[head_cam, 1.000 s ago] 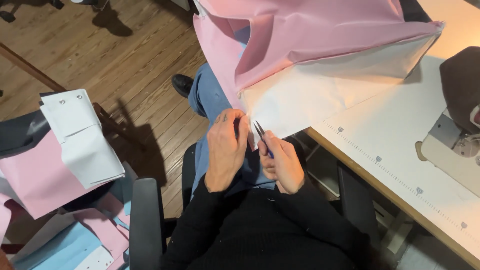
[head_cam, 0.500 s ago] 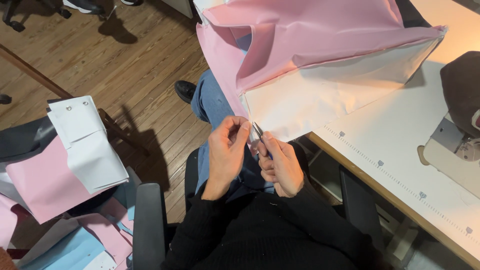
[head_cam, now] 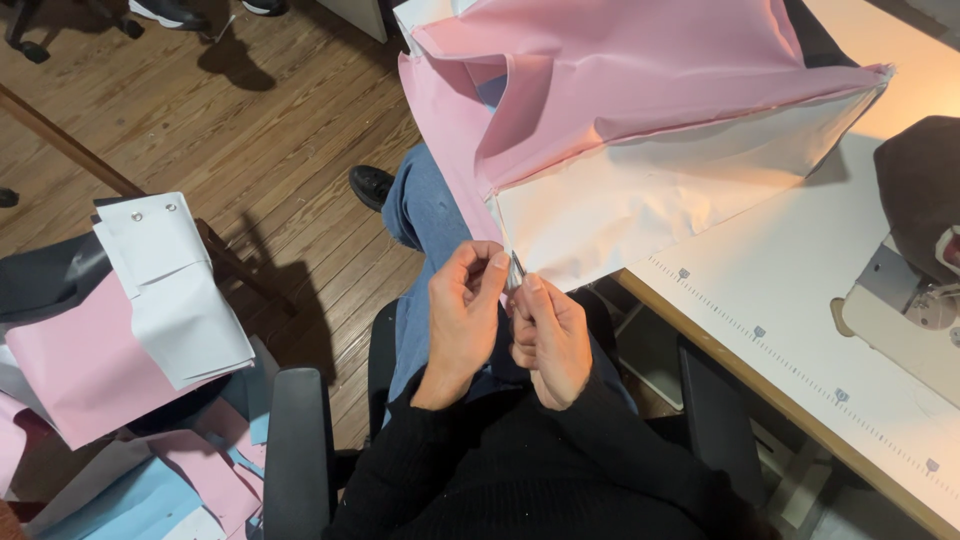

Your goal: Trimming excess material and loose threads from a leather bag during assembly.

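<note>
Pink-and-white sewn fabric piece (head_cam: 640,150) drapes off white sewing table (head_cam: 800,300) into lap, corner near working height. Right hand (head_cam: 550,340) pinches small metal snips (head_cam: 516,270); left hand (head_cam: 462,315) pinches beside tips, likely steadying a thread.

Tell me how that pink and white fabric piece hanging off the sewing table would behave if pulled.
The pink and white fabric piece is probably floppy: it folds and drapes over the table edge. Its creases look crisp, so it may be a coated, slightly stiff sheet. With so much overhanging, a tug would likely slide it off.

Sewing workshop: sewing machine (head_cam: 905,310), stacked fabric pieces (head_cam: 120,330).
</note>
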